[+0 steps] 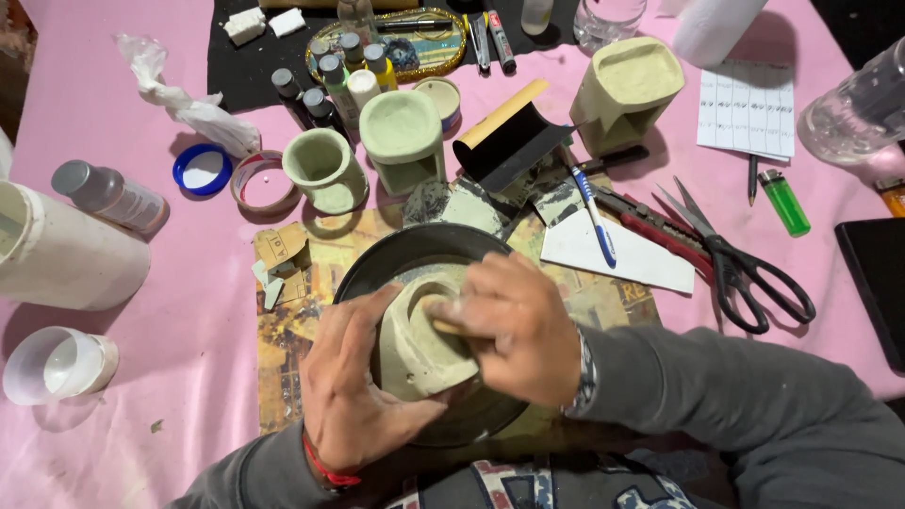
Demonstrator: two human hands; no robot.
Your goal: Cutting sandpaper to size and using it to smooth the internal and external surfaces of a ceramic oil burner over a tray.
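Covering the whole work surface, a pink tablecloth [141,188] lies under both hands. Beneath the hands sits a dark round pan [396,250], and it rests on a worn printed board [283,339]. Inside the pan is the grey clay vessel [415,349], tilted on its side with the opening turned up toward the camera.

To the left of the left hand stands a big white container [66,254], with a small translucent cup [57,363] below it. Above the hands stand three more clay vessels: a pale one with a square top [627,90], a greenish one [403,132] and a smaller round one [323,165]. To the right of the right hand lie black scissors [745,264], then a blue and white pen [594,212] and a green lighter [784,201].

The left hand [353,386] wraps around the outer wall of the clay vessel and grips it. The right hand [514,325] is closed narrow around a small yellowish tool [448,327], whose end is pressed against the inner rim of the vessel.
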